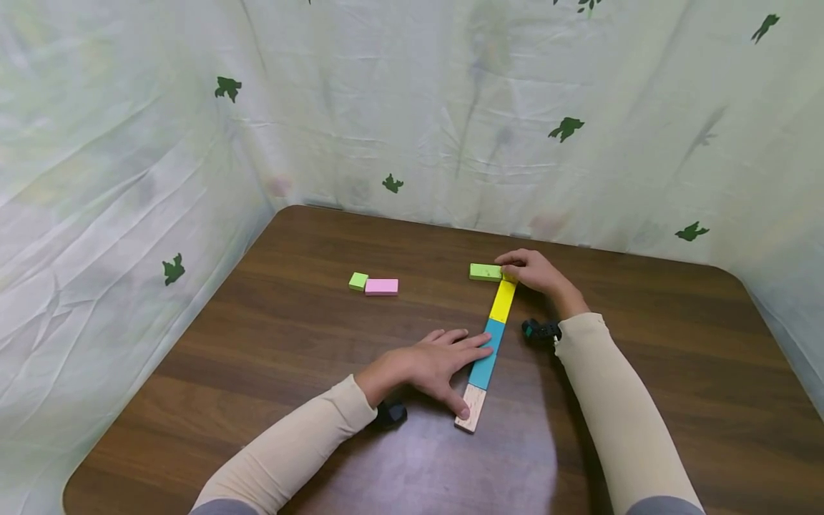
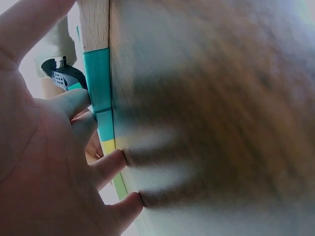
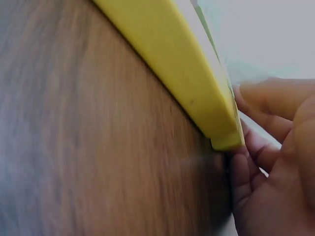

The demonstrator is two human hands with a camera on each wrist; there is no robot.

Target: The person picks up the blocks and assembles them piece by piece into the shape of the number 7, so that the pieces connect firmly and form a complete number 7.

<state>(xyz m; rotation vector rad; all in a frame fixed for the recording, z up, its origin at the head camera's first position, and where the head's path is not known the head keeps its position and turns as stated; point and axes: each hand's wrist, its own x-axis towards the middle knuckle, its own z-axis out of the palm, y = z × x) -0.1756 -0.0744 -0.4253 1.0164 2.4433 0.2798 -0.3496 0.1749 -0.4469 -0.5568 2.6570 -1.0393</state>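
Note:
A row of flat blocks runs away across the table: a bare wooden block (image 1: pixel 473 402), blue blocks (image 1: pixel 483 372) and a yellow block (image 1: pixel 503 300). At its far end a light green block (image 1: pixel 485 272) points left, forming a corner. My left hand (image 1: pixel 438 365) lies with spread fingers along the row, fingertips at a blue block and the thumb on the wooden one. In the left wrist view its palm (image 2: pixel 44 162) faces the row's side. My right hand (image 1: pixel 534 272) pinches the yellow end at the corner; its thumb hides part of the joint.
Left of the row, a small green block (image 1: pixel 358 281) touches a pink block (image 1: pixel 382 287) on the brown wooden table (image 1: pixel 290 343). Black wrist devices (image 1: pixel 539 330) are worn at both wrists. A pale curtain (image 1: pixel 412 107) with dark bird shapes surrounds the table's back and sides.

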